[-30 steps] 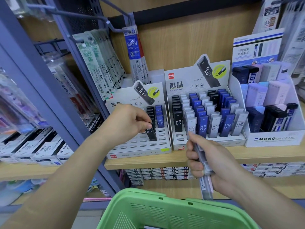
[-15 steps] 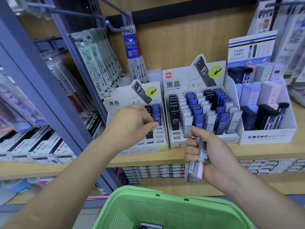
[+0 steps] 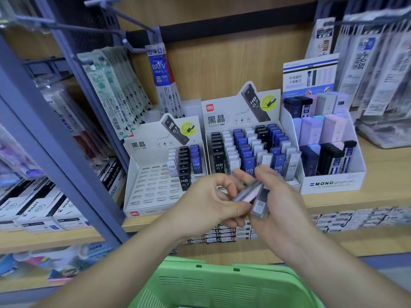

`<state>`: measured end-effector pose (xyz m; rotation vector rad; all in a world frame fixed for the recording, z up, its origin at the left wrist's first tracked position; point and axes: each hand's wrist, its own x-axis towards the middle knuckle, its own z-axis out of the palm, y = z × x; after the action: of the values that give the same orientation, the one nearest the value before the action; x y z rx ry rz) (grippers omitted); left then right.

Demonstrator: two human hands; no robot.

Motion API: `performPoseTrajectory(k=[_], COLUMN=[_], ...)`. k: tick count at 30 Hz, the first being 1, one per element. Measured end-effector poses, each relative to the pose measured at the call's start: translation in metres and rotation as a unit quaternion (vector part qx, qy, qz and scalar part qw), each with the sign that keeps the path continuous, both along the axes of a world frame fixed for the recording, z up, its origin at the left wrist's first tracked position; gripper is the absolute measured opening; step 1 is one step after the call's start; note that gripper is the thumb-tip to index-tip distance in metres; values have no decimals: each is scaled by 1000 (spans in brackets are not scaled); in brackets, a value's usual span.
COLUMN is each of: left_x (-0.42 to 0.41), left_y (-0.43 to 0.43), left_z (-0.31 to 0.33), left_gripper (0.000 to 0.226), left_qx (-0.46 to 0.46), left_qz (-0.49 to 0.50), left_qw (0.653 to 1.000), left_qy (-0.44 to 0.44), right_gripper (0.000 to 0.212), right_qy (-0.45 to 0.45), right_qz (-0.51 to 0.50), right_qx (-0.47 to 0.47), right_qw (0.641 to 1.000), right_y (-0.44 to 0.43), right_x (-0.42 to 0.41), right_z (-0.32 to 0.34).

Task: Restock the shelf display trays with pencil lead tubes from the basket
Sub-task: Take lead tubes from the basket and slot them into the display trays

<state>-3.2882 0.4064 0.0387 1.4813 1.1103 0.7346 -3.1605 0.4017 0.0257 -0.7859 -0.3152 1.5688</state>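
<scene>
My right hand (image 3: 281, 207) grips a small bunch of pencil lead tubes (image 3: 259, 201) in front of the shelf edge. My left hand (image 3: 209, 203) is against them, its fingers pinching the lower end of one pale tube (image 3: 243, 195). Behind the hands stand two white display trays: the left tray (image 3: 153, 187) has many bare slots and three short rows of tubes at its right side, the right tray (image 3: 251, 147) is nearly full of black, white and blue tubes. The green basket (image 3: 224, 285) is below, its contents out of sight.
A MONO box (image 3: 333, 183) of lead cases stands right of the trays on the wooden shelf (image 3: 355, 198). Refill packs hang on hooks (image 3: 115, 90) at upper left and upper right. A blue-grey upright (image 3: 55, 156) divides off the left bay of boxed pens.
My left hand left the black tube standing in the left tray and came down and right to meet my right hand. The right hand lifted and tilted its bunch of tubes.
</scene>
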Motion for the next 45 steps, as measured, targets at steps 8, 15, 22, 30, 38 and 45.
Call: performPoseTrajectory(k=[8,15,22,30,38,45], left_x=[0,-9,-18,-22,-22,-11], left_y=[-8,8,9,2,3,2], left_z=[1,25,17,42,5,33], left_gripper=[19,10,14,15,19,26], left_qx=[94,277,252,318,667,207], left_qz=[-70,48,-6,139,-19,92], left_qw=[980,952,957,934,703,971], left_qy=[160,125,143,-86,245,-79], right_gripper=[22,14,24,50,12,21], right_qy=[-181,-412,-410,-137,-85,-203], right_qz=[40,176,280,252,137,145], right_qx=[13,146,152,53,83,124], right_qw=[983,882,855,957,983,960], right_y=[-5,-5,-7,-3,-5,-3], right_x=[6,6,9,21,22,25], right_z=[-3,-3,1,17,25,23])
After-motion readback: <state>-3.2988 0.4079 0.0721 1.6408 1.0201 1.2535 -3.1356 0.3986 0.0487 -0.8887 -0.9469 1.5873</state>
